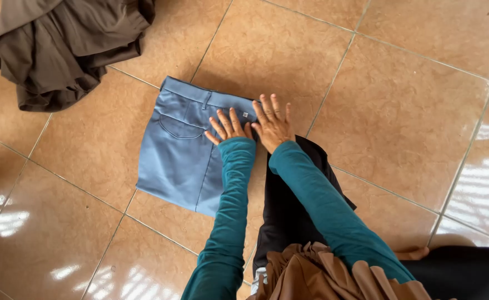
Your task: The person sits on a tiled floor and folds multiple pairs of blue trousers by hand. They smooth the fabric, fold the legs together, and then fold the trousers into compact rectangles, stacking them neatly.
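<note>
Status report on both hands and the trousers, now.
Left hand and right hand open, flat on the folded blue trousers. Trousers lie on the tile floor. Dark brown cloth heap apart, clear of them.

Hidden and cut-off parts on the tiled floor

The left hand (pixel 229 125) and right hand (pixel 272 123) cover the right edge of the folded blue trousers (pixel 180 153); the dark brown cloth heap (pixel 61 47) runs off the top edge, so its full shape cannot be told.
</note>
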